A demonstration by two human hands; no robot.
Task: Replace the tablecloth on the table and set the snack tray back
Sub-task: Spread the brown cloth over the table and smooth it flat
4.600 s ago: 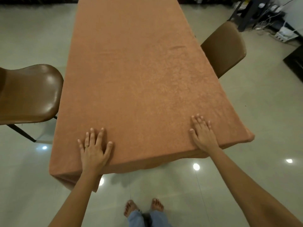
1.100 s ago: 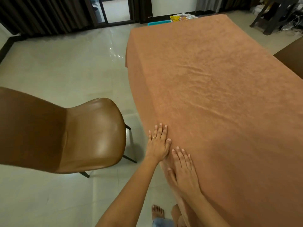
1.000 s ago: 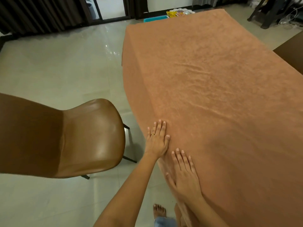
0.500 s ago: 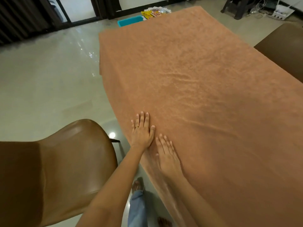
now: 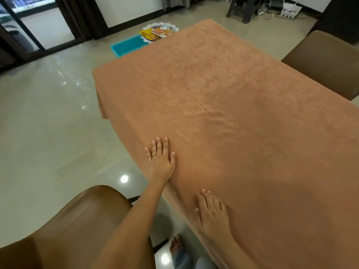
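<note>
Left hand [image 5: 160, 162] and right hand [image 5: 212, 214] lie open, palms flat, on the one tablecloth [image 5: 233, 105], two chairs [image 5: 77, 226] [image 5: 326, 65] flanking, one snack tray [image 5: 160, 32] on the floor far ahead, the right hand, earlier beside the left, now trailing apart.

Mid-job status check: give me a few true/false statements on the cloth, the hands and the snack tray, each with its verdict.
1. The left hand and right hand both rest on the tablecloth. True.
2. The snack tray sits on the tablecloth. False: it is on the floor past the cloth's far end, next to a teal bin.
3. The left hand wears a ring. True.
4. The right hand grips a bunched fold of cloth. False: its fingers lie loosely on top.
5. The tablecloth is perfectly smooth. False: ripples cross its middle.
</note>
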